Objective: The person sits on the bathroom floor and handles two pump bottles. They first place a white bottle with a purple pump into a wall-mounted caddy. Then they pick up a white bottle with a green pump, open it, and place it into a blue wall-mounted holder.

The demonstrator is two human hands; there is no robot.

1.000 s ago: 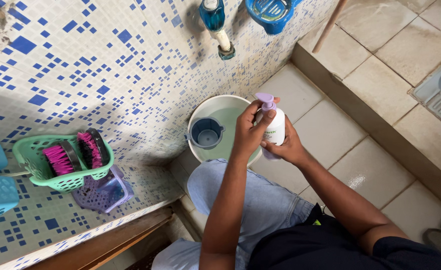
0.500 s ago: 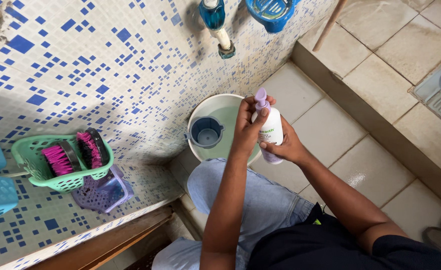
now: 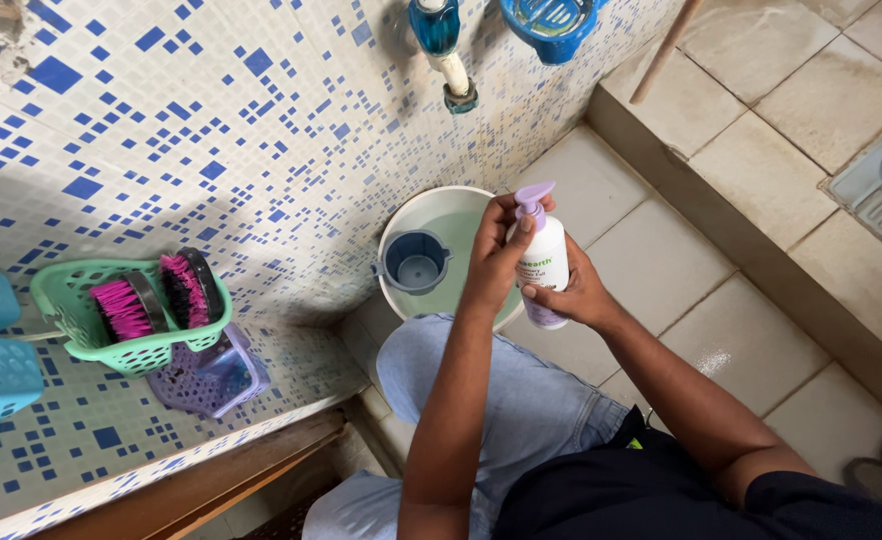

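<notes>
A white pump bottle [image 3: 544, 262] with a lilac pump head and lilac base is held over the rim of a white bucket [image 3: 397, 224]. My right hand [image 3: 573, 292] grips the bottle's body from below. My left hand [image 3: 496, 258] wraps the bottle's neck, fingers closed around the pump head. The bucket holds pale green water and a grey-blue mug [image 3: 415, 264] floats inside it. My knee in light blue denim is just below the bucket.
A blue tap [image 3: 445, 50] and a blue soap dish [image 3: 549, 22] hang on the blue-and-white mosaic wall. A green basket [image 3: 76, 312] with two pink brushes [image 3: 156, 298] and a purple basket [image 3: 216, 378] sit at left. A raised tiled step [image 3: 751, 250] runs at right.
The lilac pump head has turned under my left hand; its nozzle now points right. The bottle stayed over the bucket's rim, and the view shifted slightly.
</notes>
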